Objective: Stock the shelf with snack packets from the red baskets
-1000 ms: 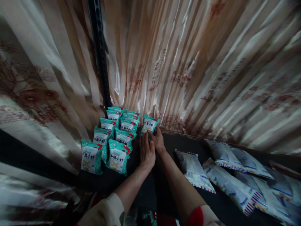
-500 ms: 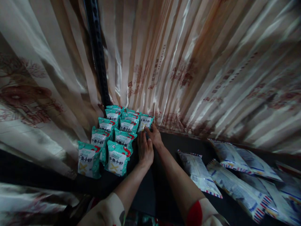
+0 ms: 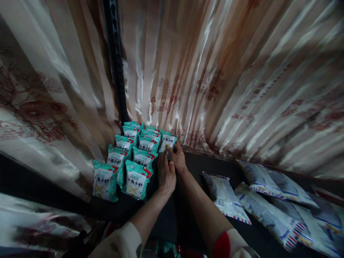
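Teal-and-white snack bags (image 3: pixel 135 182) with black lettering stand upright in two rows on a black shelf. Behind them to the right, a further teal snack bag (image 3: pixel 168 140) stands near the curtain. My right hand (image 3: pixel 178 157) grips this bag's right edge, thumb across its front and fingers at its side. Just below the same bag is my left hand (image 3: pixel 167 176), its fingers stretched out and pointing away from me beside the row. Whether the left fingertips touch the bag cannot be made out. Both hands lie close together, and the bag's lower part is hidden behind them.
Silvery packs (image 3: pixel 228 197) with red-and-blue striped ends lie flat and overlapping on the right of the black shelf (image 3: pixel 188 211). A shiny patterned curtain (image 3: pixel 188 89) hangs behind. A dark perforated post (image 3: pixel 118 68) rises at the back left corner.
The view has shifted slightly, so the bags sit a little further right in it. My hands stay at the same snack bag, the right thumb slightly moved on its front.
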Available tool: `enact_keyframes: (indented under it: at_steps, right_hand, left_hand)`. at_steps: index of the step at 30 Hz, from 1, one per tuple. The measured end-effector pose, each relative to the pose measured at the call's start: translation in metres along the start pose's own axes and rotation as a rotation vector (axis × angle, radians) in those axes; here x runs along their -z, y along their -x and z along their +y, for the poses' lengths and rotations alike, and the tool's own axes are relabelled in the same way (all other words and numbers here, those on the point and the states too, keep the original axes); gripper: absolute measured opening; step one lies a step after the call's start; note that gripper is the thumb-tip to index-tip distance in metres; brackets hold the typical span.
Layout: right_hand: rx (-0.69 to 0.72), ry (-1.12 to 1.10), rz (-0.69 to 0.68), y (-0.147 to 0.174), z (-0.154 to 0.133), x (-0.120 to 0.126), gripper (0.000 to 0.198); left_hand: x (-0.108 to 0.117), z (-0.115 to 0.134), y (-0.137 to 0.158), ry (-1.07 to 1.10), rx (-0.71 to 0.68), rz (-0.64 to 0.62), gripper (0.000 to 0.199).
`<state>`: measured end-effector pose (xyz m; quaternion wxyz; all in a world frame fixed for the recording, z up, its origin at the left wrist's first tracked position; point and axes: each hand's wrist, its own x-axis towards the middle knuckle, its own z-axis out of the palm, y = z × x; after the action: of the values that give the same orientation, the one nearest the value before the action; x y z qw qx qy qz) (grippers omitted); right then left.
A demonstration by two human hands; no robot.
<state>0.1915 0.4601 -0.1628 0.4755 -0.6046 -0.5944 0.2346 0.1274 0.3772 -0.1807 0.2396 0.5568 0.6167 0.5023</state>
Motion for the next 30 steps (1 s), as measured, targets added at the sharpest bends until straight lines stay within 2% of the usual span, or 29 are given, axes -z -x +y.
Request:
enact_keyframes:
  at_steps: [6,11,16,21,23,25,27,30]
  right_hand:
    - [-0.045,0.027,0.062,0.021,-0.017,0.009,0.054]
    - [-0.031,0.033,0.103,0.063,-0.041,0.029,0.049]
    - [-0.015,-0.103,0.122,0.126,-0.072,0.049,0.042]
    - [-0.051,-0.354,0.124,0.217,-0.089,0.063,0.034]
    - [-0.106,-0.36,0.073,0.257,-0.087,0.065,0.03]
    - [-0.144,-0.267,-0.017,0.291,-0.078,0.063,0.029]
    - [-0.237,-0.075,-0.17,0.316,-0.065,0.057,0.029]
    - [-0.384,0.373,-0.362,0.338,-0.041,0.045,0.031]
  left_hand:
    - [0.013,0.009,0.024,-0.002,-0.042,0.007,0.042]
    - [0.049,0.027,0.062,0.017,-0.084,-0.054,0.039]
    - [0.096,0.035,0.116,0.057,-0.178,-0.127,0.033]
    - [0.142,0.008,0.178,0.064,-0.238,-0.224,0.031]
    - [0.157,-0.011,0.196,-0.054,-0.12,-0.315,0.031]
    - [0.168,-0.03,0.208,-0.28,0.101,-0.452,0.033]
    - [0.175,-0.048,0.215,-0.381,0.213,-0.51,0.034]
    - [0.18,-0.066,0.223,-0.462,0.305,-0.595,0.038]
